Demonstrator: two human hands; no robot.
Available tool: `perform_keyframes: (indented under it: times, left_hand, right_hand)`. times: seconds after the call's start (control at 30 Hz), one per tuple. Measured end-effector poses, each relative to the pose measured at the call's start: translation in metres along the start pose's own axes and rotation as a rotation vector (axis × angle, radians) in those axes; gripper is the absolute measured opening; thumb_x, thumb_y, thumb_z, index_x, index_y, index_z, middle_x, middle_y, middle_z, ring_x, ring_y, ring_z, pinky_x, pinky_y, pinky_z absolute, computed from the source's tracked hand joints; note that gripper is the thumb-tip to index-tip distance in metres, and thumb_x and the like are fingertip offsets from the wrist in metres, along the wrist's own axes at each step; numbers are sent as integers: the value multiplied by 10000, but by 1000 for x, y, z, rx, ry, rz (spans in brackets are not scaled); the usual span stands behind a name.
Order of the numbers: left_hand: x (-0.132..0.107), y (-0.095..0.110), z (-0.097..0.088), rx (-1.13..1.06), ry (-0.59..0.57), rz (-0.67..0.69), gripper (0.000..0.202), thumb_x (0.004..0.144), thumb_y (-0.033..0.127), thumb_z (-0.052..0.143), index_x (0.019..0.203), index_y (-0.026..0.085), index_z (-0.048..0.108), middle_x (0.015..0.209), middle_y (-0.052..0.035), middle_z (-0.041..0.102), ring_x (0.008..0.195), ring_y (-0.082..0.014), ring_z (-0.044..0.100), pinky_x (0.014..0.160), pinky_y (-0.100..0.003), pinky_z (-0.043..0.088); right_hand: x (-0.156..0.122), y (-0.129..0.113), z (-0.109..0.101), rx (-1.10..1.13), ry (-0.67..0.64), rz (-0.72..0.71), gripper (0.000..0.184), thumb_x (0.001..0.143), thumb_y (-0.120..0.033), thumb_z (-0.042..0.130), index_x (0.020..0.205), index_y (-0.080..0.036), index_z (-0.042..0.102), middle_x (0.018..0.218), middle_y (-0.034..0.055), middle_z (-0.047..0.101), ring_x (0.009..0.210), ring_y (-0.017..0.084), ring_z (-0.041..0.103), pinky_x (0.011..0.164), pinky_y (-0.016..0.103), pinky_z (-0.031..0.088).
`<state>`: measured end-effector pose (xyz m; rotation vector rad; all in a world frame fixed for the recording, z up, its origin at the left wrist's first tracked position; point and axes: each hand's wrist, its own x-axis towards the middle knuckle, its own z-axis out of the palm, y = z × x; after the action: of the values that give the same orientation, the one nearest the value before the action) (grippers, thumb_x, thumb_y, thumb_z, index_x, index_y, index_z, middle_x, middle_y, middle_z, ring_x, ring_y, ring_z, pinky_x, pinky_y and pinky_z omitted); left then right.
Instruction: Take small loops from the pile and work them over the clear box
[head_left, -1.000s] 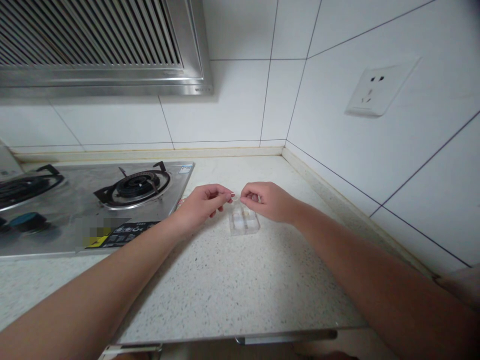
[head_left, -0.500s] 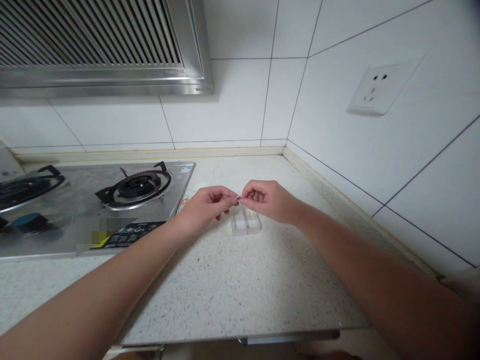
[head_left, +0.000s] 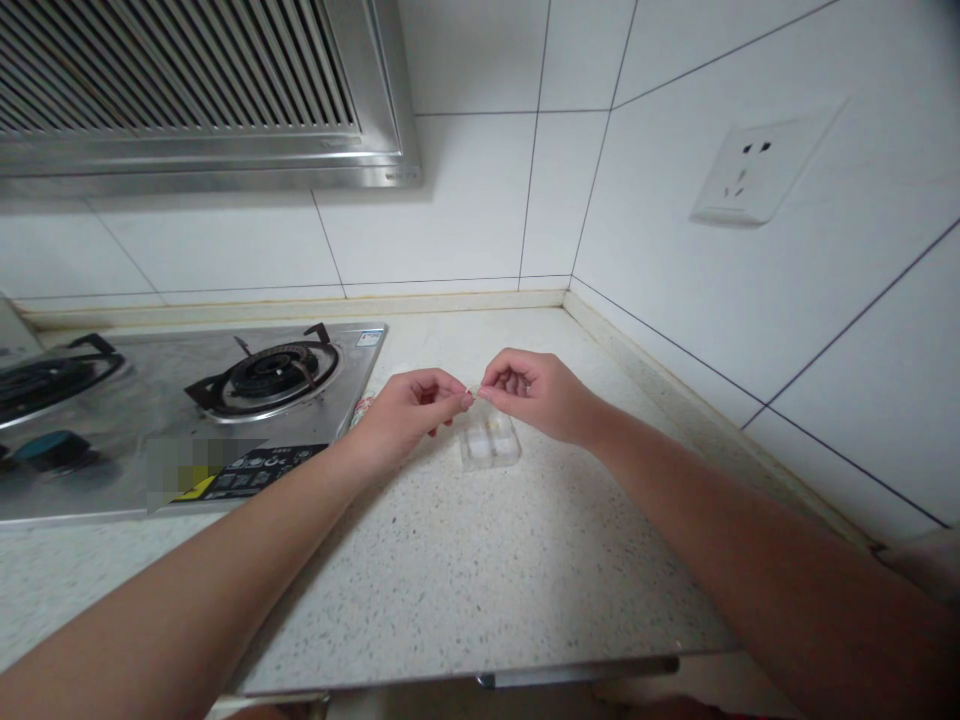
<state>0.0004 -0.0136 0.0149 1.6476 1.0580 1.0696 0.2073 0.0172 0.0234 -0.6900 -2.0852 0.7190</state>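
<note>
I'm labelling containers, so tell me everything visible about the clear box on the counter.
The clear box looks like plastic, low and divided into compartments; a small yellowish spot shows toward its far right. It sits flat on the speckled counter, by the left hand and right hand. Its far end is indistinct; hand contact is unclear.

The lone head camera looks forward and down over the counter (head_left: 540,560), seemingly from well back.
</note>
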Motion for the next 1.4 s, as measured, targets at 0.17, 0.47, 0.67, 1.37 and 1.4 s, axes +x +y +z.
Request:
perform_keyframes:
  times: [0.17,0.47,0.67,1.37,1.4]
  left_hand:
    - [-2,2,1,-33,-12,25,242,812,367,686,873,134,661,765,-30,613,593,-85,482,500,-201,393]
    - [-2,2,0,3,-50,38,244,829,383,672,893,148,655,713,-4,589,578,-83,483,504,-204,389]
    - [-3,4,0,54,-65,27,239,828,381,667,903,156,650,670,10,565,563,-86,482,473,-194,368]
    - [-2,5,1,220,-82,24,202,822,345,627,867,153,669,683,-7,597,600,-103,511,521,-207,370]
    - [-2,4,1,226,-81,27,205,823,347,624,868,153,670,681,-6,597,594,-102,504,518,-206,365]
  right_hand:
    - [0,1,-1,-8,8,4,200,829,-360,654,837,-161,628,649,-19,550,563,92,454,502,234,362]
    - [0,1,-2,-4,-33,14,190,822,-342,662,834,-153,640,640,-20,555,575,91,472,509,229,373]
    - [0,1,-2,5,-36,21,162,814,-317,662,829,-156,650,652,-16,566,589,96,483,519,234,378]
    - [3,0,-6,244,-4,160,215,794,-367,684,826,-156,658,624,-11,587,556,94,497,485,233,370]
    - [3,1,-6,246,-5,161,221,798,-375,680,828,-156,659,619,-12,585,554,94,496,485,234,372]
